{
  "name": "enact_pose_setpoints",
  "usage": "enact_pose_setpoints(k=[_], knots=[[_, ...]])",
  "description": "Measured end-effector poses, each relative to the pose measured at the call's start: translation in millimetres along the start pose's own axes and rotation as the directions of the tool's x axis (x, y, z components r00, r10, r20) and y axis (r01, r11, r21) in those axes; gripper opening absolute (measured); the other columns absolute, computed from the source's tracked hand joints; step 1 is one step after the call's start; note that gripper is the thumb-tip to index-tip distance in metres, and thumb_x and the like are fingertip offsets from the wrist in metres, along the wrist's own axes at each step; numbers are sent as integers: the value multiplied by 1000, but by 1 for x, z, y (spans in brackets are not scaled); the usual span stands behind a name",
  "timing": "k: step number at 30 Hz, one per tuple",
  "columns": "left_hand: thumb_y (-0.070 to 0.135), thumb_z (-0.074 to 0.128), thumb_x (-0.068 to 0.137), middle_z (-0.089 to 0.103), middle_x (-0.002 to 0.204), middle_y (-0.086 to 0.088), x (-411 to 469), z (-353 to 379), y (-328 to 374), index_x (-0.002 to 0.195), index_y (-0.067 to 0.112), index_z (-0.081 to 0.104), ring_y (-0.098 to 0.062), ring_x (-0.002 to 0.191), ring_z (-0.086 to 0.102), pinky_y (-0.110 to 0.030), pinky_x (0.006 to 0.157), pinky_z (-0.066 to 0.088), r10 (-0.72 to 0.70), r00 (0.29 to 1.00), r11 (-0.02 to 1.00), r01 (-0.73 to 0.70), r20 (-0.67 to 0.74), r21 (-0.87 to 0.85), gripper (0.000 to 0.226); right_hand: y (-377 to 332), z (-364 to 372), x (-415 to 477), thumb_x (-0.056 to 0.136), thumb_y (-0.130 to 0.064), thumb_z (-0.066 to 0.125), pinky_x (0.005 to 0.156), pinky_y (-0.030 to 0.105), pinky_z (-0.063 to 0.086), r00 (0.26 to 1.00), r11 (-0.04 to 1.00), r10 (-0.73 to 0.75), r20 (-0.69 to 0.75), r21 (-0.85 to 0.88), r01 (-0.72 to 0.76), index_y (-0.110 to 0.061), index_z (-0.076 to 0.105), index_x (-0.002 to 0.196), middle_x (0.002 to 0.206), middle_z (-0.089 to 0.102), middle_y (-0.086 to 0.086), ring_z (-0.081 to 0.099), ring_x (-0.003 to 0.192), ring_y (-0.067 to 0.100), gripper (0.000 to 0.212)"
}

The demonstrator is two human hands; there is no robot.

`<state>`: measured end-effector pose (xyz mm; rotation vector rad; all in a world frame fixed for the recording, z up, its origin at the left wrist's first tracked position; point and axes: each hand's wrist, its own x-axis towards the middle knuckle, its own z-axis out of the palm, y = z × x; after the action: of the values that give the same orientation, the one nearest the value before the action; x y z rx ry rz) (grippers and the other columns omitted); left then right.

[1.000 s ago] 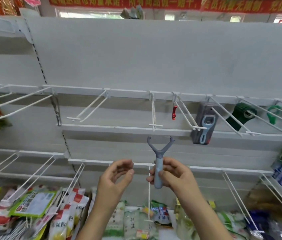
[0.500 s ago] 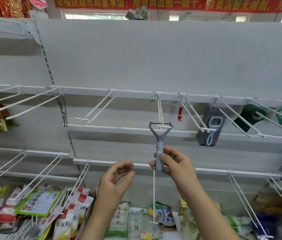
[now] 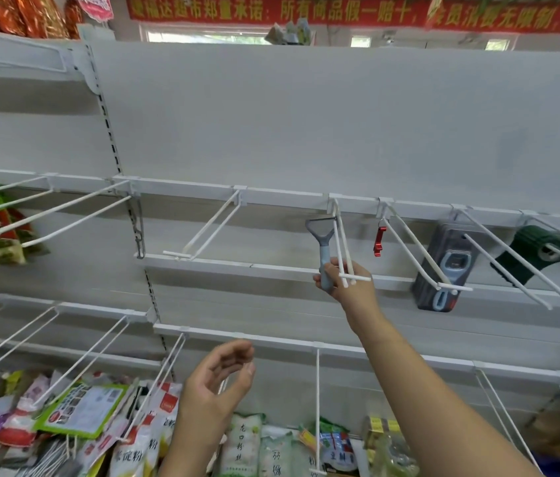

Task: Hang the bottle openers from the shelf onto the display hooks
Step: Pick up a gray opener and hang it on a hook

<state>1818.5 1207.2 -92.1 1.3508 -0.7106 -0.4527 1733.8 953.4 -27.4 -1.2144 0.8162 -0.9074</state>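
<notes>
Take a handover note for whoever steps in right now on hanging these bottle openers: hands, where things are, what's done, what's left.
Left hand: open, empty, held low.
Right hand: grips the grey bottle opener by its handle, head up against the back of the centre display hook; unclear if it is threaded on.
Done: a red opener and a packaged opener hang on hooks to the right.
Left: seat the grey one, let go.

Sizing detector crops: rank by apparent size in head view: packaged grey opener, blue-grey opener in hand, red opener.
1. packaged grey opener
2. blue-grey opener, held by the right hand
3. red opener, clearly smallest
Roughly similar depth, so the ranking holds.
</notes>
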Motion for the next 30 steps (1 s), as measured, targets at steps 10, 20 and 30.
enact_pose_setpoints(k=[10,20,30], knots=[[-7,70,85,77,105,-4,13,-12,-3,109,12,73,-17,100,72,-23,93,56,-11,1000,1000,11,-24,1,31,-4,16,41,95,-1,62,92,48,56,998,995,24,-63,-90,-29,-15,62,82,86,65,14,66,89,32,19],[-1,70,88,77,108,0,12,-1,-3,112,17,72,-13,104,71,-17,89,55,-9,999,1000,8,39,7,30,21,-21,9,90,-25,65,80,39,51,992,947,-82,-97,-319,47,-5,64,111,92,62,8,58,88,23,29],[34,76,76,75,111,5,-2,63,2,114,18,70,-8,105,69,-14,88,52,46,961,996,-22,274,-90,42,37,-77,-125,92,-6,68,85,18,54,984,978,-164,-70,-145,153,-19,67,114,113,72,3,69,106,16,26]])
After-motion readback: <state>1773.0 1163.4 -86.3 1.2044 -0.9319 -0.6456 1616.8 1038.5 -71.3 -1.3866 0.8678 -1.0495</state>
